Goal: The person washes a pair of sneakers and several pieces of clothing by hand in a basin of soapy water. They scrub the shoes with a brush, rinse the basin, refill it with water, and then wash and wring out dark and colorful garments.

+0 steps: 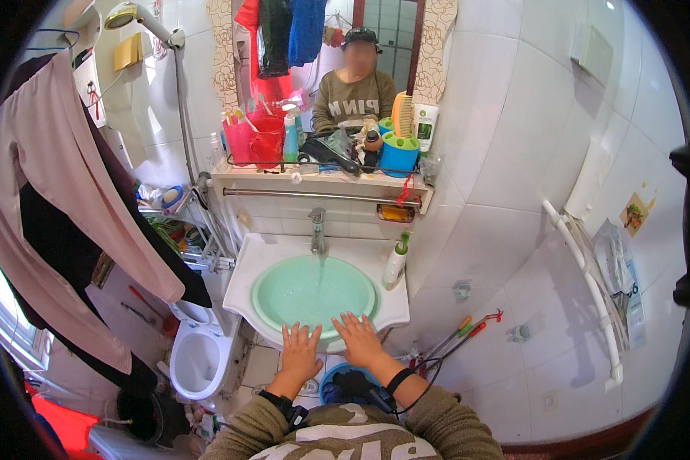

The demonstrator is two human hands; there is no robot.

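Both hands are at the near rim of a green plastic basin (353,282) set in the white washbasin (394,307). My left hand (300,351) is spread, palm down, its fingertips at the rim. To its right, my right hand (357,340) also has its fingers apart and reaches the rim. Neither holds anything. Water runs from the chrome faucet (317,230) into the basin, which holds water. A white pump bottle (395,267) with a green top stands on the washbasin's right side.
A blue tub (328,382) with dark cloth is on the floor below my hands. A toilet (198,365) stands at the left, beside hanging pink trousers (86,167). Above the faucet, a shelf (328,179) holds red cups, bottles and a comb. A white pipe (586,287) runs along the right wall.
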